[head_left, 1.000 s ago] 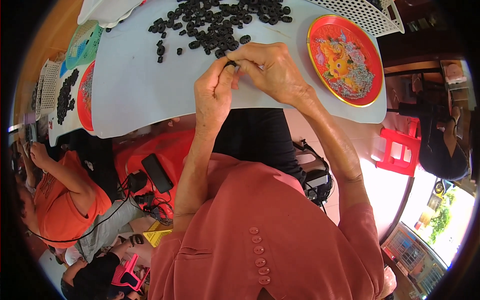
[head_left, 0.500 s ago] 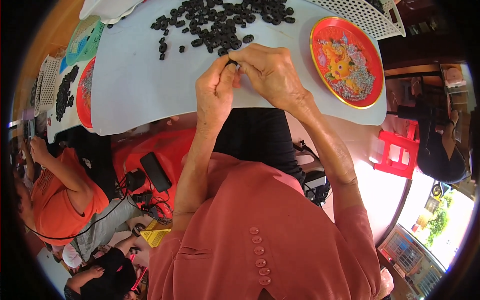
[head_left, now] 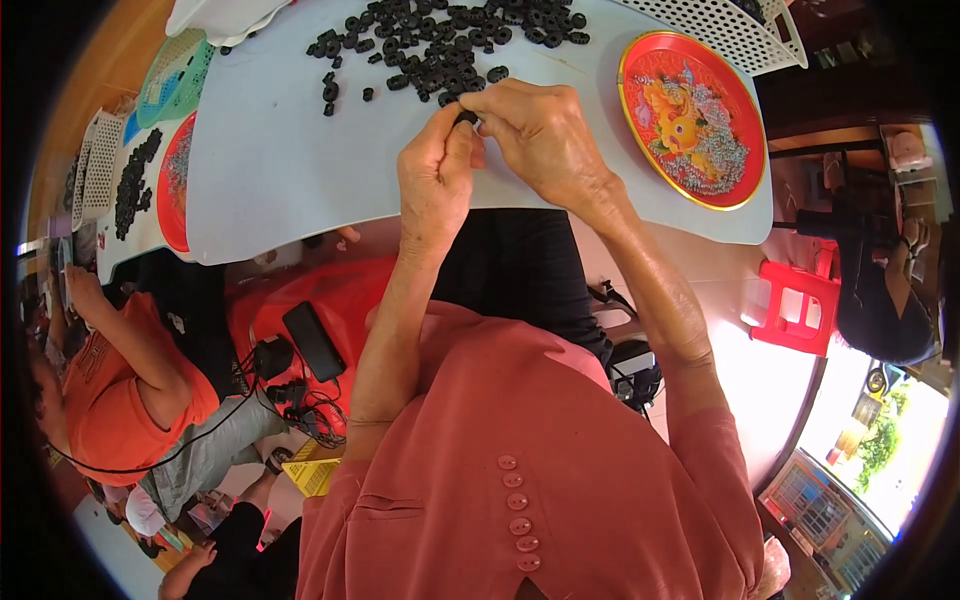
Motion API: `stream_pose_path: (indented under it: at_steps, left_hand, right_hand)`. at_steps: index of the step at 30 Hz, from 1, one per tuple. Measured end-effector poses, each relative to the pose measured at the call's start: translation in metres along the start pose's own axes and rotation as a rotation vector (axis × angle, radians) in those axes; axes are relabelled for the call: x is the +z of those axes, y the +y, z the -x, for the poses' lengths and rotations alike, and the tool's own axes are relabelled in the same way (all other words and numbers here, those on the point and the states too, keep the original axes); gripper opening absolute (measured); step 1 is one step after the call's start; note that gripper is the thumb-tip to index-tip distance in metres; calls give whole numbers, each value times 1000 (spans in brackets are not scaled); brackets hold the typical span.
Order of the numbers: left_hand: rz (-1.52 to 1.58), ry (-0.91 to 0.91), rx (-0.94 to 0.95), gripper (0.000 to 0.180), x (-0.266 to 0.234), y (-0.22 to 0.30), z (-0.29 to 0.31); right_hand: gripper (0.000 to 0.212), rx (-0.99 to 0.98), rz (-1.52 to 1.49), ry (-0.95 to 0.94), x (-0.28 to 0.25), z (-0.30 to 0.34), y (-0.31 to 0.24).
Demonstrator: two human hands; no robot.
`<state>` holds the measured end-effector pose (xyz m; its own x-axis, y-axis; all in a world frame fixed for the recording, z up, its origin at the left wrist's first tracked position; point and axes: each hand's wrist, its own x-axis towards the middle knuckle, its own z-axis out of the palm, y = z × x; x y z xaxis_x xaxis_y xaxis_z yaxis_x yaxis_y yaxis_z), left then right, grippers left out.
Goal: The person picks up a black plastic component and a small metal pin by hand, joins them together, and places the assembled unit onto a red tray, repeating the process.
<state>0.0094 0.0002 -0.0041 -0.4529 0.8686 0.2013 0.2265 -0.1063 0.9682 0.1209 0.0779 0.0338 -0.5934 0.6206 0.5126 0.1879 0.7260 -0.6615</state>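
Just over the near half of the table, my two hands meet at a small black round part [head_left: 466,117]. My left hand [head_left: 437,178] is closed, pinching that part between thumb and fingertips. My right hand [head_left: 535,130] is closed too, its thumb and forefinger pressed in at the part's edge; whatever its fingertips hold is too small or hidden. Beyond my fingers lies a loose pile of black ring-shaped parts [head_left: 430,50], a few of them strayed to its left. On the right sits a red round tray [head_left: 630,120] with a gold rim, with many tiny silvery pieces in it.
A white perforated basket [head_left: 690,22] stands at the far right, a green basket [head_left: 185,80] at the far left. At an adjoining table on the left sits a person in an orange shirt [head_left: 130,390]. A red stool [head_left: 800,305] stands on the floor to the right.
Both hands stay together at the small black part, with only slight shifts of the fingers. The whole view has moved a little.
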Motion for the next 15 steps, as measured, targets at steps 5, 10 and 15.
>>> stream_pose_path:
  at_steps: [5,10,15]
  left_hand:
    - [-23,-16,89,21,-3,5,1]
    - [43,-53,14,23,-4,3,3]
    - [-16,-59,15,24,-2,4,4]
  right_hand:
    - [18,-65,40,107,6,6,-6]
    - [16,59,-166,-51,-7,1,3]
    - [16,131,-209,-87,-12,2,2]
